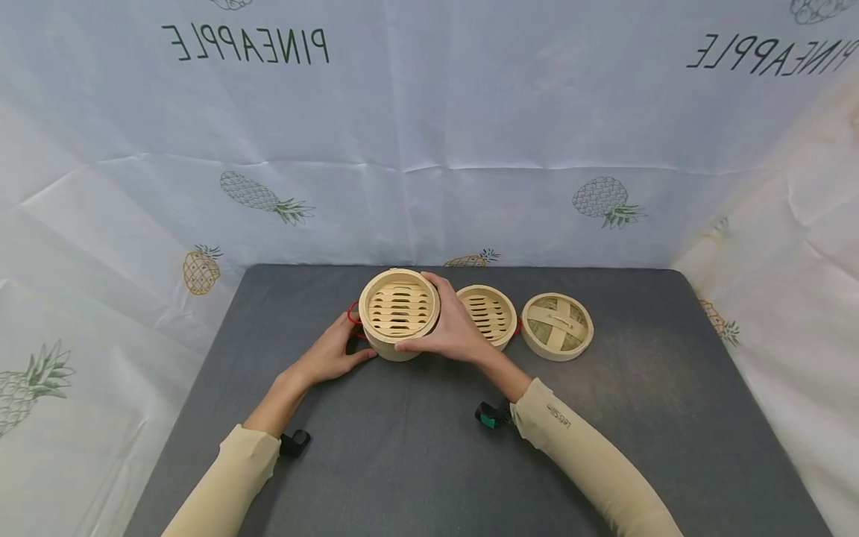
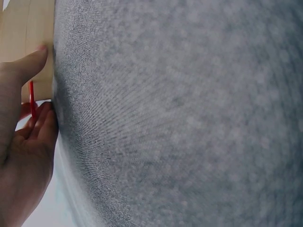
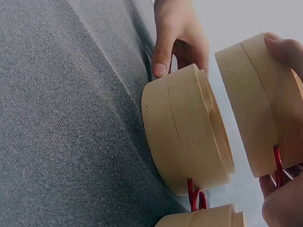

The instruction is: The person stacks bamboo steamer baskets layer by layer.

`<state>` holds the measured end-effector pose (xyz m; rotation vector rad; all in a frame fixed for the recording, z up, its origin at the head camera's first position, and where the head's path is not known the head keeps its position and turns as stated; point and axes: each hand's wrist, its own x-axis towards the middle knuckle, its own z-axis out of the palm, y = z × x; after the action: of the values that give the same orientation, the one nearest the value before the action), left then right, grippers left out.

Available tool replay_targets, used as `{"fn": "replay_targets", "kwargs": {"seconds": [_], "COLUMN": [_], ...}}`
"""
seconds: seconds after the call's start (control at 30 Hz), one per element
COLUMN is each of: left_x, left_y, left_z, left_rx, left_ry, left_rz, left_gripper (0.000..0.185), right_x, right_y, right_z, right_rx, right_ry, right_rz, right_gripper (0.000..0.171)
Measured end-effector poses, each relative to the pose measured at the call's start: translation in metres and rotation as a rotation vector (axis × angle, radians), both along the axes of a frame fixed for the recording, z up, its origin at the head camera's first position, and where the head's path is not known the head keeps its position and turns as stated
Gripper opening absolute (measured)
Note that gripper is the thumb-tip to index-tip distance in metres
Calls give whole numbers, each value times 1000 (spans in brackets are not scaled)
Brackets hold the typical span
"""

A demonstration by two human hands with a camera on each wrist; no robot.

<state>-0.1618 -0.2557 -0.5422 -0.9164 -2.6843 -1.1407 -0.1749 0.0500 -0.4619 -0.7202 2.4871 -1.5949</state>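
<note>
My right hand [image 1: 452, 328] grips a round bamboo steamer basket [image 1: 400, 304], its slatted floor facing up in the head view. Below it, a second bamboo steamer basket [image 3: 184, 123] stands on the table. The right wrist view shows a gap between the two baskets, the raised one tilted relative to the other. My left hand [image 1: 329, 358] holds the lower basket at its left side. Its thumb [image 2: 35, 64] lies on the basket wall, and its fingers reach behind, beside a red loop handle [image 2: 32, 99]. Part of the lower basket is hidden under the raised one.
Just right of the right hand sits a third slatted steamer basket [image 1: 488, 317], partly covered by that hand. Beyond it lies a woven bamboo lid [image 1: 558, 327] with crossed strips. The dark grey table [image 1: 389, 462] meets a pineapple-print curtain [image 1: 429, 209] at its back edge.
</note>
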Motion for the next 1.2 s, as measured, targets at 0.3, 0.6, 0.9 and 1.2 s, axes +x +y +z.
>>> {"fn": "replay_targets", "kwargs": {"seconds": [0.3, 0.6, 0.9, 1.2], "left_x": [5, 2, 4, 6], "left_y": [6, 5, 3, 7], "left_z": [12, 5, 5, 11], "left_rx": [9, -63, -13, -17], "left_ry": [-22, -68, -36, -56], "left_rz": [7, 50, 29, 43], "left_gripper": [81, 92, 93, 94], "right_x": [-5, -6, -8, -9], "right_y": [-2, -6, -10, -12], "right_z": [-4, -8, -12, -12], "right_rx": [-2, 14, 18, 23], "right_ry": [0, -17, -32, -25], "right_rz": [14, 13, 8, 11], "right_gripper": [126, 125, 127, 128]}}
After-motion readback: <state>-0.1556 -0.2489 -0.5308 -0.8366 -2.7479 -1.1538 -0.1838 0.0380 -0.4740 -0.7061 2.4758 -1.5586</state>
